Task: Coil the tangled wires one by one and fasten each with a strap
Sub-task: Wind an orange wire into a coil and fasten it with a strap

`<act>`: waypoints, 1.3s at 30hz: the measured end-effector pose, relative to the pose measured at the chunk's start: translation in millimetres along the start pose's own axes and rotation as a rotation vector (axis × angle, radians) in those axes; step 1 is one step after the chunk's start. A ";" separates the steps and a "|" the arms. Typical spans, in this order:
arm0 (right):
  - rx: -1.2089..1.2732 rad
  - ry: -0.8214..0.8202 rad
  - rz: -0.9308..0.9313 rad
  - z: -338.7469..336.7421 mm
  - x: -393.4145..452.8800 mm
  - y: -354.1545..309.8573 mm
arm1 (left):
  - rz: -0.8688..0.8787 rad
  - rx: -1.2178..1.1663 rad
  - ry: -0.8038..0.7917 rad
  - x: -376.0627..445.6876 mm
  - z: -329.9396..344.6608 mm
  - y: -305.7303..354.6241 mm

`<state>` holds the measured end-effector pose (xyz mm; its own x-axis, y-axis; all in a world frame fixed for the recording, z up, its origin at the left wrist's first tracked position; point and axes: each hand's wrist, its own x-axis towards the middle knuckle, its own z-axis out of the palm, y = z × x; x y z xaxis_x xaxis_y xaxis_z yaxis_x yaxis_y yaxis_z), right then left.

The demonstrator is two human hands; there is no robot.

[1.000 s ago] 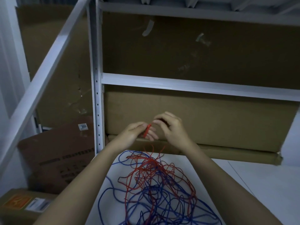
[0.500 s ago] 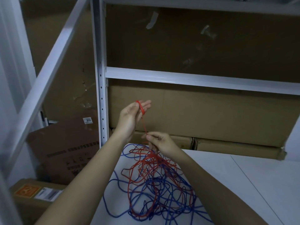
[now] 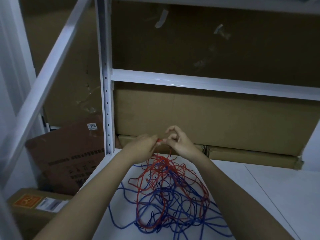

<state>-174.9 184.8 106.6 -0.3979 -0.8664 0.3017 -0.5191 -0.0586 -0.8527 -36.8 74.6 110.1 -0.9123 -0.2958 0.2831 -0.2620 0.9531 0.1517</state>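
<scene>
A tangle of red wire [image 3: 156, 172] and blue wire [image 3: 187, 210] lies on the white shelf surface [image 3: 268, 196] between my forearms. My left hand [image 3: 143, 146] holds a small red coil wound on its fingers, above the far end of the tangle. My right hand [image 3: 180, 142] pinches the red wire right beside the left hand's fingertips. Red strands run down from both hands into the heap. No strap is visible.
A white metal shelf upright [image 3: 106, 84] and crossbeam [image 3: 207, 84] stand just behind my hands. Long cardboard boxes [image 3: 207, 118] fill the back of the shelf. To the left, below the shelf, lean a flat carton [image 3: 67, 156] and a labelled box [image 3: 34, 205].
My left hand came down from its raised position and my right hand rose to meet it. The two hands are together again over the tangle, as a second ago.
</scene>
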 end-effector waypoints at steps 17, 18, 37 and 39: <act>-0.329 0.224 -0.111 -26.7 62.9 -64.0 | -0.157 -0.192 0.529 26.3 -54.3 8.6; -0.527 0.118 -0.101 -29.8 64.7 -63.8 | -0.167 -0.189 0.536 29.0 -61.0 10.0; 0.492 0.511 -0.364 -63.2 85.5 -144.0 | -0.196 -0.496 0.819 37.0 -126.6 2.6; -0.029 0.351 -0.154 -56.9 85.9 -116.6 | -0.198 -0.511 0.815 37.2 -125.4 3.6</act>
<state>-191.6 145.5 256.2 -0.5455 -0.6257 0.5577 -0.6125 -0.1566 -0.7748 -32.1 58.9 239.9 -0.3201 -0.5840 0.7460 -0.0435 0.7957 0.6042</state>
